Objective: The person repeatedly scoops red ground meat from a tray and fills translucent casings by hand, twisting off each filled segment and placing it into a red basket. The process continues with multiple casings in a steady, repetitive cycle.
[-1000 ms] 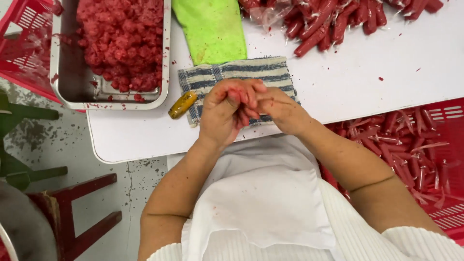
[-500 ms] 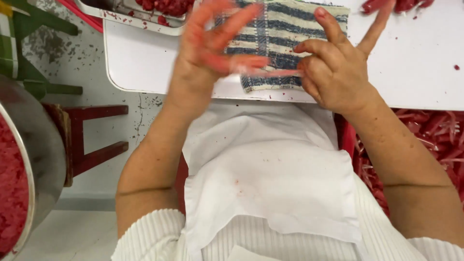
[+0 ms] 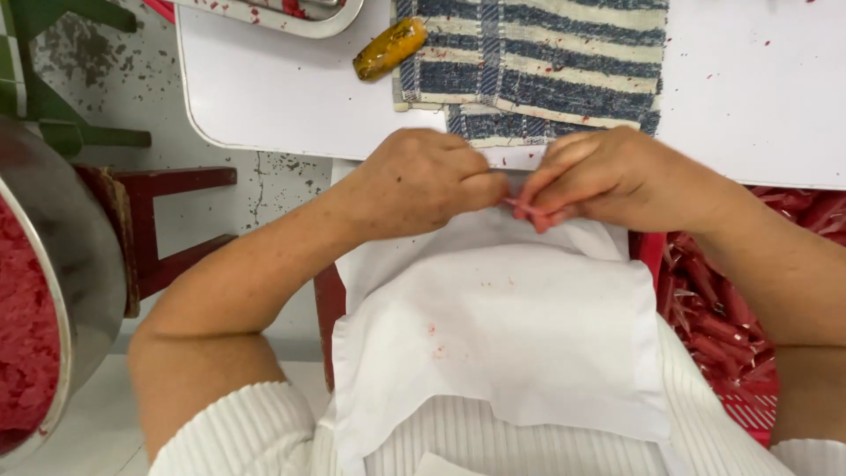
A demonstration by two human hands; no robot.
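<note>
Left hand (image 3: 421, 181) and right hand (image 3: 608, 176) meet fingertip to fingertip, pinching a thin pink strip (image 3: 522, 204) between them, just below the striped towel (image 3: 538, 70).

This looks like a small food-preparation workshop, the sort where meat products are made by hand. Left of the fingers (image 3: 529, 189), a large metal bowl (image 3: 75, 291) holds red minced meat (image 3: 22, 344). To their right, below the table edge, a red plastic crate (image 3: 758, 388) is packed with thin red filled tubes. The white table (image 3: 264, 97) beyond the fingers is flecked with red specks and carries a blue-striped cloth (image 3: 546, 70), a yellow-handled tool (image 3: 389, 48) and the corner of a metal tray (image 3: 291, 22). A spotted white apron (image 3: 502, 344) covers the person's lap, and the stained concrete floor (image 3: 273, 181) suggests a working space rather than a home kitchen.
</note>
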